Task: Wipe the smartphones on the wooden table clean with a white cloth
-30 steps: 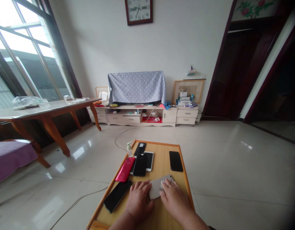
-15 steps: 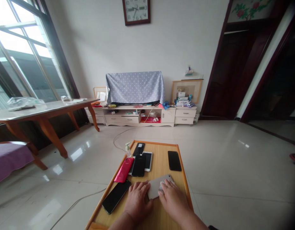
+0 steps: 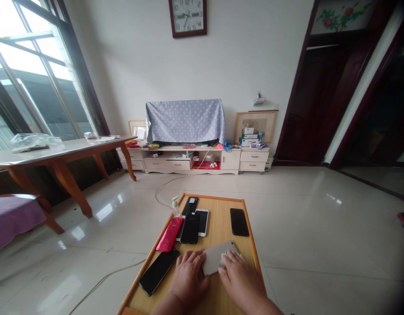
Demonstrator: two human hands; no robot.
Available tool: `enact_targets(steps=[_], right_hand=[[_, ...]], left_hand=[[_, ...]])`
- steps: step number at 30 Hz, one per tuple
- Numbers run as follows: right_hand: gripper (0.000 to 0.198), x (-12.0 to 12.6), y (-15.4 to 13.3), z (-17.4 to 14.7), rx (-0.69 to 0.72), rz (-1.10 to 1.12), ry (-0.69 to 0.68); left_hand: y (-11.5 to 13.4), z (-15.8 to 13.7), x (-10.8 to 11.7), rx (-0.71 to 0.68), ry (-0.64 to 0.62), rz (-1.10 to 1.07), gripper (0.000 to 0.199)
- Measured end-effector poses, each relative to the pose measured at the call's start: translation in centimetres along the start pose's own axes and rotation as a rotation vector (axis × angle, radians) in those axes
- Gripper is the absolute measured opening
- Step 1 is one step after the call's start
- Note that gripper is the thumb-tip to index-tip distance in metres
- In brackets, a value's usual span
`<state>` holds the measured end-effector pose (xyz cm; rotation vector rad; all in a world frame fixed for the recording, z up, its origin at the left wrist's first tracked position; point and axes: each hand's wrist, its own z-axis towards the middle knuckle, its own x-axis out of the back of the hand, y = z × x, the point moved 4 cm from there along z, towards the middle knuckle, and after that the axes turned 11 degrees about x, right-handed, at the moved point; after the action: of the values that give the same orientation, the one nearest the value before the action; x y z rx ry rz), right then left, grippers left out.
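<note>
A silver tablet lies back side up and slightly slanted on the small wooden table, a small camera dot at its far right corner. My left hand grips its left end, with the thumb at the near edge and the fingers at the far side. Under the fingers of my right hand a crumpled white wipe is pressed against the tablet's right part; most of it is hidden. Left of my left hand lies a large black phone, touching a red phone.
Farther up the wooden table are a black phone over a white phone, another dark phone and a pump bottle. One black phone lies by the right rim. A cable runs across the floor.
My right hand and the wipe have shifted slightly to the right on the tablet. My left hand stays at the tablet's left end. The view has tilted up a little.
</note>
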<state>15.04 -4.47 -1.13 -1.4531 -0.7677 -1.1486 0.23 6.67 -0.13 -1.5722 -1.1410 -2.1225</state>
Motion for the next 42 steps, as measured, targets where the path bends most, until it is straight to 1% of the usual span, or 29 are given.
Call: enact_targets(steps=[3,5,7,11,13,15,19,21,23,27,29,31,35,37,39,42], right_hand=[[0.054,0.2,0.4,1.6,-0.005,-0.017,0.020],[0.056,0.2,0.5,1.9,-0.006,-0.030,0.020],[0.057,0.0,0.4,1.4,-0.004,-0.035,0.011],[0.054,-0.5,0.3,-0.8,-0.019,-0.018,-0.009],[0.053,-0.5,0.4,-1.2,-0.020,-0.014,-0.017],[0.053,-0.3,0.6,-0.9,-0.015,-0.020,-0.015],[0.056,0.3,1.1,1.0,-0.024,-0.052,0.003],[0.057,0.4,1.2,1.2,-0.033,-0.064,0.001],[0.058,0.1,1.0,0.6,-0.039,-0.068,-0.009],[0.057,-0.7,0.6,-1.5,-0.037,-0.047,-0.034],[0.056,-0.8,0.5,-1.9,-0.029,-0.034,-0.029],[0.055,-0.6,0.8,-1.3,-0.030,-0.031,-0.006],[0.052,-0.1,1.7,1.2,-0.069,-0.037,0.071],[0.051,-0.3,1.6,2.4,-0.097,-0.035,0.113],[0.052,-1.1,0.5,3.1,-0.086,-0.023,0.140],[0.051,-2.9,-2.2,3.5,0.024,0.052,0.130]], left_hand=[[0.2,-0.1,0.1,0.009,0.005,0.003,0.055],[0.2,-0.2,0.1,0.018,0.010,0.001,0.055],[0.1,-0.2,0.1,0.018,0.010,0.003,0.055],[-0.1,0.0,0.0,0.011,0.006,0.006,0.055],[-0.2,0.0,-0.1,0.009,0.010,0.004,0.055],[-0.2,0.1,-0.1,0.003,0.012,0.006,0.056],[-0.1,0.0,-0.2,-0.002,0.017,0.012,0.056],[-0.1,0.0,-0.2,0.000,0.023,0.012,0.055],[-0.2,0.0,-0.3,-0.001,0.027,0.012,0.056],[-0.3,0.0,-0.4,-0.005,0.025,0.011,0.056],[-0.4,0.0,-0.4,-0.005,0.020,0.011,0.055],[-0.4,0.0,-0.3,-0.003,0.017,0.012,0.056],[-0.3,-0.1,-0.3,0.001,0.014,0.011,0.057],[-0.3,-0.1,-0.2,0.008,0.014,0.008,0.057],[-0.1,-0.1,-0.1,0.019,0.012,0.007,0.055],[0.2,-0.1,0.1,0.012,-0.021,0.006,0.055]])
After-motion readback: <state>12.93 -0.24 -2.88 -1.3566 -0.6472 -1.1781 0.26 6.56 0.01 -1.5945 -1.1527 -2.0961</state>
